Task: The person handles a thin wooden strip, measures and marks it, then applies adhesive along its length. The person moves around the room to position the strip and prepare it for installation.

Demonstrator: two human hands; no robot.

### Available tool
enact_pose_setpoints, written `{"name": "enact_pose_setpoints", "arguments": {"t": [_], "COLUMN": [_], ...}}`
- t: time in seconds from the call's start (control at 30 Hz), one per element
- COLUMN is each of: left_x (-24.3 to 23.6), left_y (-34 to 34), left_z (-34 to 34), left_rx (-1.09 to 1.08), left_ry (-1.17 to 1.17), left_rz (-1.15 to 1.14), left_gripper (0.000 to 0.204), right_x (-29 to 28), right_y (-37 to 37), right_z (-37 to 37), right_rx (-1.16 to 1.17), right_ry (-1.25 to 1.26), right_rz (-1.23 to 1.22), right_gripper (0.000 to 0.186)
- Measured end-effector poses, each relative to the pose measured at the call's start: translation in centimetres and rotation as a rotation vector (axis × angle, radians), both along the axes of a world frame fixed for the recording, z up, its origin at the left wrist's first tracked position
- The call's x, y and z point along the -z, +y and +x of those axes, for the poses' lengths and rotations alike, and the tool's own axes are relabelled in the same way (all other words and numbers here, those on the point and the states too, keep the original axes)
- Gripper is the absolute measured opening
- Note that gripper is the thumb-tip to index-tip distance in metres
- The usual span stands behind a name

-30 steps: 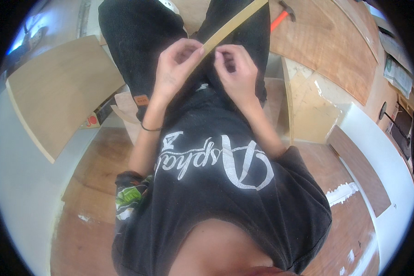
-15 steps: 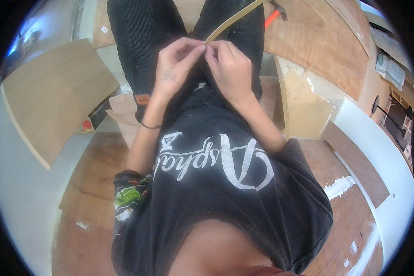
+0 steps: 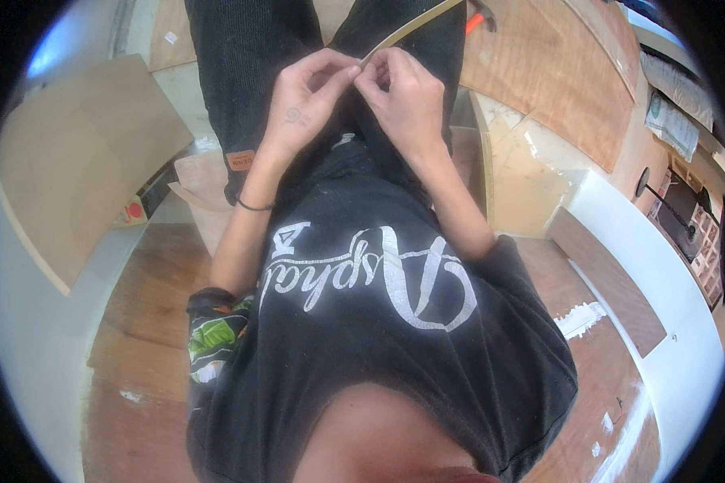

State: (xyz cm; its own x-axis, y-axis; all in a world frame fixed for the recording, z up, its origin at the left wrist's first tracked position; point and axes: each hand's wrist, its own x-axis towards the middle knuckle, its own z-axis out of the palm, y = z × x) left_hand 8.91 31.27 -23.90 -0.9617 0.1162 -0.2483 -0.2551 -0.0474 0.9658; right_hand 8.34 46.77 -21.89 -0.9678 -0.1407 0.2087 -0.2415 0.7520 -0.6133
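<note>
A thin, flexible tan strip (image 3: pixel 411 30) curves from my fingers up and to the right, beyond the top of the view. Its near end sits where my two hands meet, above my lap. My left hand (image 3: pixel 310 97) is closed in a pinch at that end, thumb and forefinger together. Right beside it, my right hand (image 3: pixel 404 92) pinches the strip too, with its fingers curled. The fingertips hide the very end of the strip.
A hammer (image 3: pixel 482 16) with an orange handle lies past my right knee, near a large plywood sheet (image 3: pixel 556 72). On the left stands a tan board (image 3: pixel 89 161). A white curved panel (image 3: pixel 620 233) and a brown wood strip (image 3: pixel 608 278) are to my right.
Both hands stay at the strip's end and have shifted slightly upward with it. My right fingers are more curled, with a gap showing behind the pinch. The whole view has moved a little.
</note>
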Motion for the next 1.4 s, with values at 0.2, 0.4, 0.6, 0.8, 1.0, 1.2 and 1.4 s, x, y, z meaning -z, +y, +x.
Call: {"name": "enact_pose_setpoints", "arguments": {"t": [0.2,0.4,0.6,0.8,1.0,1.2,1.4], "left_x": [-0.9,-1.2,-1.6,-2.4,-2.5,-2.3,-2.0], "left_y": [-0.3,-1.3,-1.1,-1.2,-0.7,-0.4,-0.4], "left_z": [0.3,-0.6,-0.7,-0.5,-0.5,-0.5,-0.6], "left_rx": [-0.005,0.035,0.016,-0.004,0.007,-0.007,0.014], "left_ry": [0.068,-0.022,-0.098,-0.172,-0.164,-0.150,-0.100], "left_rz": [-0.128,0.097,0.089,0.208,0.211,0.199,0.064], "left_gripper": [0.017,0.020,0.020,0.021,0.020,0.019,0.019], "right_x": [-0.8,-4.1,3.1,-0.4,-1.9,-2.9,-3.1], "right_y": [4.9,19.5,16.4,9.4,2.7,2.1,1.1], "right_z": [-1.1,-3.9,-2.5,-1.2,-0.5,-1.8,-1.8], "right_rx": [0.241,0.652,0.424,0.404,-0.189,-0.307,-0.267], "right_ry": [0.054,0.141,-0.228,-0.027,0.161,0.273,0.240], "right_rz": [0.210,0.023,0.198,-0.048,-0.020,0.089,0.296], "right_gripper": [0.012,0.023,0.020,0.010,0.016,0.014,0.014]}}
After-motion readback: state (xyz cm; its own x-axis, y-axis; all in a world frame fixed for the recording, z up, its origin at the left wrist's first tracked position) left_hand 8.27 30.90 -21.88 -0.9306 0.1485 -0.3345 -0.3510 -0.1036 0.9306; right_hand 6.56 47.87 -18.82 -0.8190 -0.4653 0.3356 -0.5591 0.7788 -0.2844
